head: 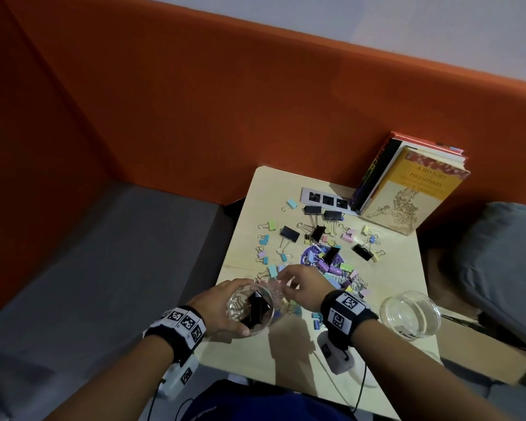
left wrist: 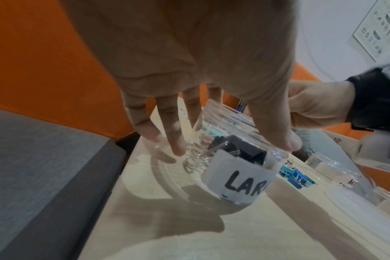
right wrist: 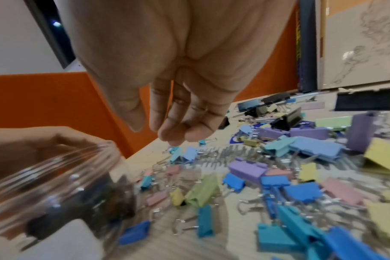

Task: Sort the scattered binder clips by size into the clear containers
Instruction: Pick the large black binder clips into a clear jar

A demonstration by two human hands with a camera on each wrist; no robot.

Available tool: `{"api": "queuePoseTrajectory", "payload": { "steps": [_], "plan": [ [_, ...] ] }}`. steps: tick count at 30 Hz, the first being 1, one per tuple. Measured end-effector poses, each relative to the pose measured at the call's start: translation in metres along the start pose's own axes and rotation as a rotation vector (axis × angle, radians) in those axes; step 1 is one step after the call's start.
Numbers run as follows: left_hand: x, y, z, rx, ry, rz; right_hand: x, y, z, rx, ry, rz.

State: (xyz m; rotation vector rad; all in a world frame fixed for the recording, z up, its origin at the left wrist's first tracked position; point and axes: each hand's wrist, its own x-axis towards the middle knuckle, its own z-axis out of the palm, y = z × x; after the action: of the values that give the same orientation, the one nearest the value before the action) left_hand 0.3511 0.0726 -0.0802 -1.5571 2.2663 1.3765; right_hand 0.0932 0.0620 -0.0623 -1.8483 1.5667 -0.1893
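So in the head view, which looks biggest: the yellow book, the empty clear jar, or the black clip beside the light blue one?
1. Yellow history book, by far.
2. Empty clear plastic jar, though it sits nearer the camera.
3. Black binder clip.

Black wristbands (head: 345,311), square-patterned markers, blue garment (head: 255,404)

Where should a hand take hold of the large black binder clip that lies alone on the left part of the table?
Probably the wire handles of the large black binder clip. They lie flat, pointing toward the person, so come from the near side, pinching from above; the black body is broad and slopes.
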Motion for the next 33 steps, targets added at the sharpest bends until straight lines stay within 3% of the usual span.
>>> {"api": "queuePoseTrajectory", "payload": {
  "steps": [10,13,16,21,33],
  "plan": [
    [-0.002,0.002,-0.002,-0.005,-0.013,-0.022,0.031,0.063,-0.032,-0.27,0.207,0.346],
    [-0.002,0.002,-0.002,-0.01,-0.015,-0.028,0.037,0.077,-0.039,-0.369,0.103,0.445],
    [-0.003,0.005,-0.002,-0.009,-0.007,-0.028,0.038,0.085,-0.036,-0.378,0.022,0.441],
    [-0.004,0.007,-0.003,-0.01,-0.006,-0.034,0.031,0.088,-0.027,-0.333,0.173,0.42],
    [-0.005,0.006,-0.001,-0.026,-0.004,-0.05,0.032,0.083,-0.021,-0.261,0.29,0.535]
  ]
}}
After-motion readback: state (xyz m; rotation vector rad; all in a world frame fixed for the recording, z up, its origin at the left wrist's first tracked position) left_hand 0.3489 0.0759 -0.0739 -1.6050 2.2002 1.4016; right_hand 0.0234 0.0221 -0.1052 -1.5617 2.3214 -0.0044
